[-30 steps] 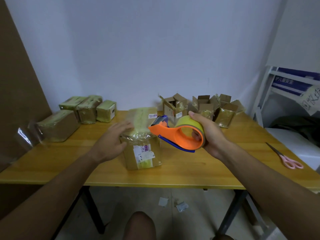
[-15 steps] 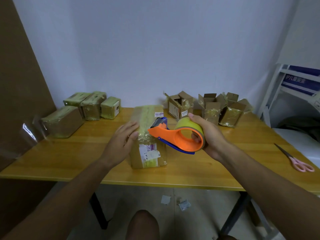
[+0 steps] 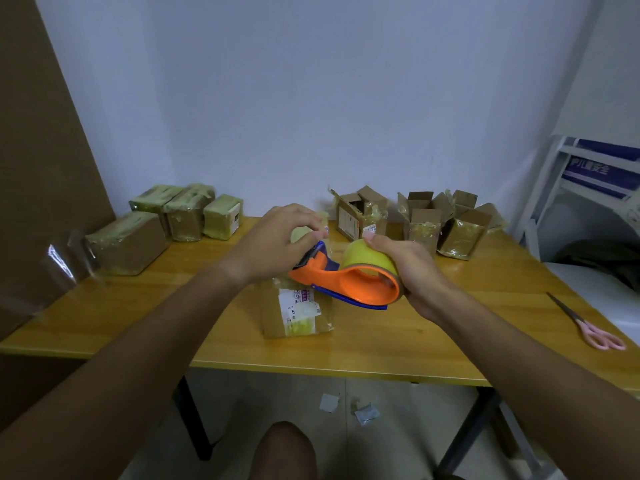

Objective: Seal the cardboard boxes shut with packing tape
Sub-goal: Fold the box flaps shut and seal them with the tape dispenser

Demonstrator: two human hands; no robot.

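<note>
Tape dispenser (image 3: pixel 349 282) is gripped by right hand (image 3: pixel 412 268) at frame centre. Tape end at its nose is pinched by left hand (image 3: pixel 277 244). Box (image 3: pixel 298 313) sits on counter (image 3: pixel 138 313) directly below both hands, long axis running away from viewer.

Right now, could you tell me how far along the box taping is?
Done: four taped boxes sit at the table's back left. In hand: the right hand holds the tape dispenser over the middle box, already partly taped, while the left hand pinches at the dispenser's cutter end, apparently the tape's end. Left: three open boxes at the back right, flaps up.
</note>
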